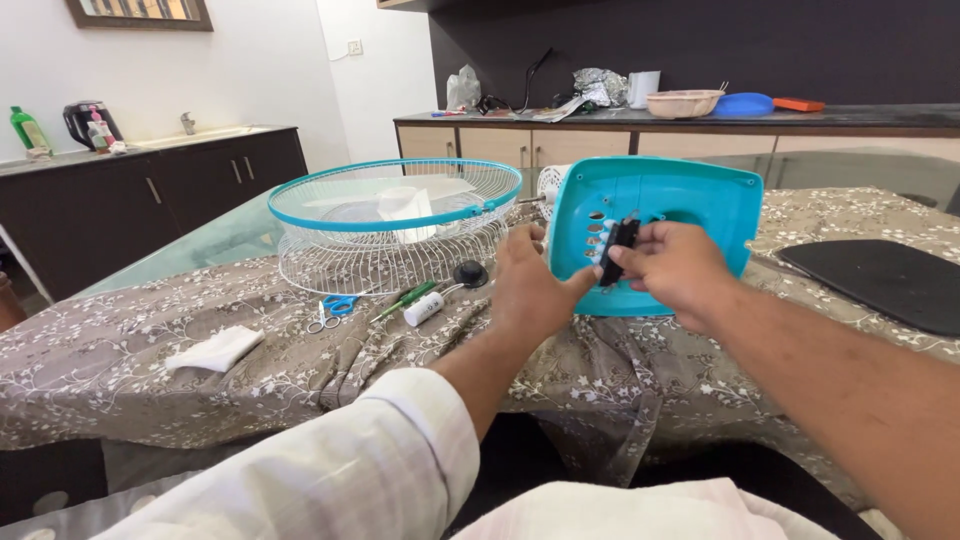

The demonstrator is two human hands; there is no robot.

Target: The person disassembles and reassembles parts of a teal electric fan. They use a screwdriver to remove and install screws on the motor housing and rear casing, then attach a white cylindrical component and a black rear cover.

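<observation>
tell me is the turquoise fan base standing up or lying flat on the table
Standing up on edge. The turquoise fan base faces the camera, its lower edge resting on the tablecloth, steadied by the left hand and right hand.

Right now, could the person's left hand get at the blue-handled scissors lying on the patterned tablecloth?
Probably yes. The left hand rests against the turquoise plastic fan housing, and the blue-handled scissors lie in the open on the patterned tablecloth to its left, with only a white roll between.

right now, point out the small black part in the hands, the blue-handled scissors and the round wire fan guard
small black part (618,246), head view, its middle
blue-handled scissors (334,308), head view, handles
round wire fan guard (390,262), head view, lower wires
</observation>
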